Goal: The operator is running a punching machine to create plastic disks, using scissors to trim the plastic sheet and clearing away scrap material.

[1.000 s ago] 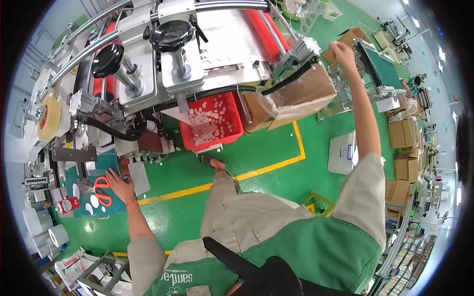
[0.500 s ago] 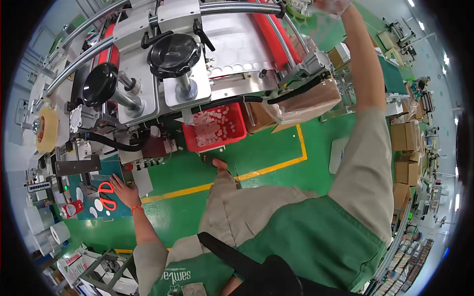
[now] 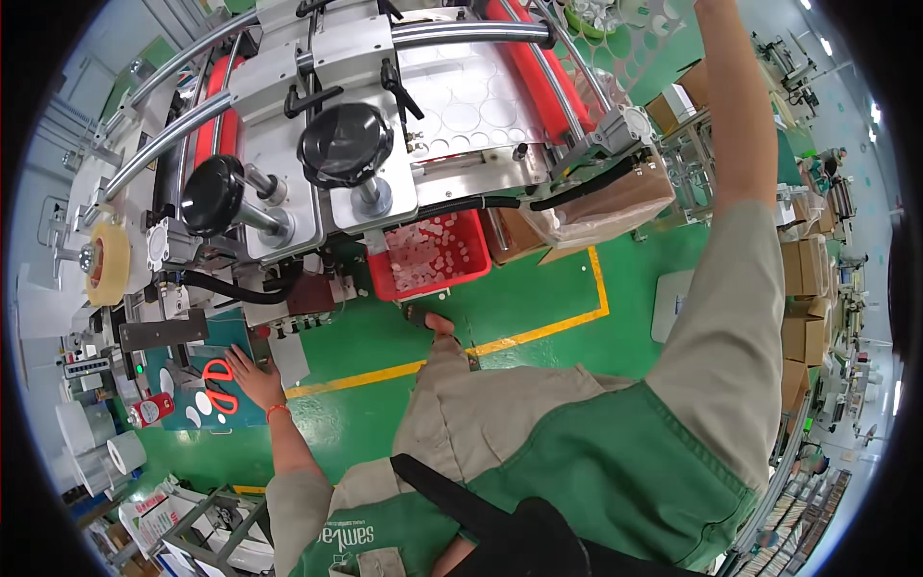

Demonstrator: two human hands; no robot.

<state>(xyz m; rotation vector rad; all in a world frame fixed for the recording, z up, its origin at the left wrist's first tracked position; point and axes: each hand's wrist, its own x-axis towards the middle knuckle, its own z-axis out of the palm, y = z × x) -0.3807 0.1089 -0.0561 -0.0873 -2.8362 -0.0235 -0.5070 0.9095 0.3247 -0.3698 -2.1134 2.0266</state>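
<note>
My left hand [image 3: 256,379] rests with its fingers stretched out at the right edge of a teal work mat [image 3: 245,416]. Just left of its fingertips lie orange-handled scissors [image 3: 220,387], which it does not grip. White round discs [image 3: 203,403] are scattered on the mat beside the scissors. My right arm [image 3: 742,115] reaches up past the top edge, so that hand is out of the picture. Near that arm, a pale web with round holes [image 3: 642,43] hangs at the machine's far right. Circle-cut white sheet [image 3: 471,108] lies across the machine bed.
Black knobs [image 3: 344,144] and red rollers [image 3: 538,62] belong to the machine ahead. Below it stand a red bin [image 3: 433,255] of small white pieces and a lined carton [image 3: 606,207]. A tape roll [image 3: 108,264] sits at left. Cardboard boxes [image 3: 803,332] line the right.
My right hand has gone up out of the picture, uncovering more of the holed web. The whole view has shifted slightly; my left hand stays by the scissors.
</note>
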